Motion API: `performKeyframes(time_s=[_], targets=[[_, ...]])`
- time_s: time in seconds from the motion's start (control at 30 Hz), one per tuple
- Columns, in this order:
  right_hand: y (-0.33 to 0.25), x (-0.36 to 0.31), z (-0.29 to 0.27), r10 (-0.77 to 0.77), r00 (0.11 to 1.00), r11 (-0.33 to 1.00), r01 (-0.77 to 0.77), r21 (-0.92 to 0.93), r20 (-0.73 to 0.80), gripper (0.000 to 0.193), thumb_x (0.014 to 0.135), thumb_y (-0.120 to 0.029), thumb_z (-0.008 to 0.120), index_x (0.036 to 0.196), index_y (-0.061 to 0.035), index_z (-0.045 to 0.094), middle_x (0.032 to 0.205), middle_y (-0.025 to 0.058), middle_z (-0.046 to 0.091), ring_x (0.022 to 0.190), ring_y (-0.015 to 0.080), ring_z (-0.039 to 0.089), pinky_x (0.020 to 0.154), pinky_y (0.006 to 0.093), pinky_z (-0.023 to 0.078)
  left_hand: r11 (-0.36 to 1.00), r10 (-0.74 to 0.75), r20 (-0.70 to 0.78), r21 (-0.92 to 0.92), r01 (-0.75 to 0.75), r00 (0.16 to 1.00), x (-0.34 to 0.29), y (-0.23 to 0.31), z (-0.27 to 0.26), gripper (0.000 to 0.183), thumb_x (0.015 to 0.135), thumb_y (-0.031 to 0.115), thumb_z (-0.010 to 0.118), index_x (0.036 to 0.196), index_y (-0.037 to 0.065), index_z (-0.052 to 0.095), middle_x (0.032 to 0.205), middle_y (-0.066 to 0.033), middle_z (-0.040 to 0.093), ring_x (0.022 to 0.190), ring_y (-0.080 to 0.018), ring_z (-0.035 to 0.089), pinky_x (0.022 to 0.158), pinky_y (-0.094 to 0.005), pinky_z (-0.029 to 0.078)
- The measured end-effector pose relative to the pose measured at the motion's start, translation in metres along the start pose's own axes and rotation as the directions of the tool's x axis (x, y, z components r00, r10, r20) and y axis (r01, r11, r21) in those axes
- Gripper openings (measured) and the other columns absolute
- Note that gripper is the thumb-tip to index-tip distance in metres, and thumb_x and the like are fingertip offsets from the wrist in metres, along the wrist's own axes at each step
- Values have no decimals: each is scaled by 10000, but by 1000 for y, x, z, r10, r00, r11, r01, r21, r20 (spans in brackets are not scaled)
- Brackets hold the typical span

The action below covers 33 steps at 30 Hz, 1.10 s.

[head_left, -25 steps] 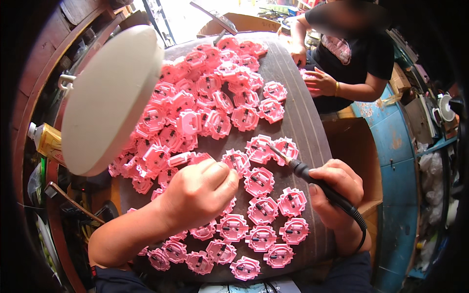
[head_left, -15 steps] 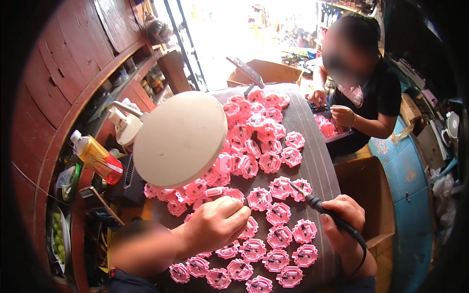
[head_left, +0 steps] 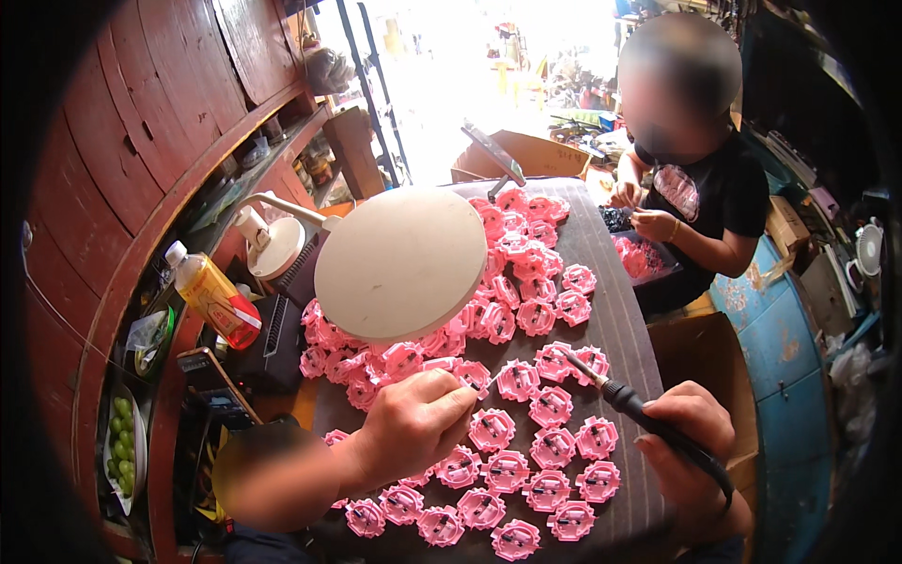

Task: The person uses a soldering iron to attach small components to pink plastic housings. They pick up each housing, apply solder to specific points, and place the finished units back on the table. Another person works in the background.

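Note:
Between the thumb and fingers of my left hand (head_left: pixel 418 423) I pinch a thin, silvery solder wire (head_left: pixel 492 380), its end by a pink piece (head_left: pixel 518 380). My right hand (head_left: pixel 691 432) is closed round the black handle of a soldering iron (head_left: pixel 631 399). The iron's metal tip points up and left, over or beside two pink pieces; whether it touches them I cannot tell. Several scalloped pink plastic pieces (head_left: pixel 507 470) with small dark parts inside lie spread out near my hands. Farther back, more are heaped in a pile (head_left: pixel 526 254).
A round pale lamp head (head_left: pixel 399 268) hangs over the dark table (head_left: pixel 615 310). On the left stand a bottle (head_left: pixel 214 296), a phone (head_left: pixel 218 383) and a dish of green grapes (head_left: pixel 122 446). Across at right, a co-worker (head_left: pixel 695 197) handles pink parts beside a cardboard box (head_left: pixel 700 352).
The whole view has shifted, so the table and lamp sit farther right. My left hand has drawn slightly left of the pink pieces with the wire; the iron's tip stays near the same two pieces.

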State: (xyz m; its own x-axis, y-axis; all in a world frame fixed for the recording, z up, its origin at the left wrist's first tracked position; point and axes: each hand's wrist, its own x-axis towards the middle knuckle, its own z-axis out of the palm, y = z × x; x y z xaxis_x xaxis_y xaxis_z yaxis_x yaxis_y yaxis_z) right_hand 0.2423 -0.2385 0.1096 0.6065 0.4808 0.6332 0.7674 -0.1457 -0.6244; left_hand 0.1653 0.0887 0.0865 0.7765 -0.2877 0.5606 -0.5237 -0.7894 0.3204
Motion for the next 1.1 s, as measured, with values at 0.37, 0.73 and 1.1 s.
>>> performKeyframes(time_s=[0.37,0.73,1.1], targets=[[34,-8,41,-38,998,999,38,-3,-44,289,766,45,787,1043,33,706,820,166,715,676,287,706,613,362,560,998,47,99,-40,-43,994,7,-15,20,211,809,-64,782,1003,-11,719,896,-112,648,763,-287,674,665,-394,566],[41,-6,50,-41,999,998,39,53,31,310,767,64,812,1060,39,716,832,178,729,693,304,724,623,374,573,996,48,227,56,-62,973,6,-16,24,234,778,-8,795,998,13,717,891,-87,636,771,-269,688,652,-391,580],[44,-5,52,-25,995,998,20,59,96,317,784,38,838,1079,35,721,844,175,730,697,307,718,628,383,571,997,51,221,47,-63,974,7,-17,27,227,777,-12,798,986,13,713,889,-90,632,768,-271,684,651,-391,575]])
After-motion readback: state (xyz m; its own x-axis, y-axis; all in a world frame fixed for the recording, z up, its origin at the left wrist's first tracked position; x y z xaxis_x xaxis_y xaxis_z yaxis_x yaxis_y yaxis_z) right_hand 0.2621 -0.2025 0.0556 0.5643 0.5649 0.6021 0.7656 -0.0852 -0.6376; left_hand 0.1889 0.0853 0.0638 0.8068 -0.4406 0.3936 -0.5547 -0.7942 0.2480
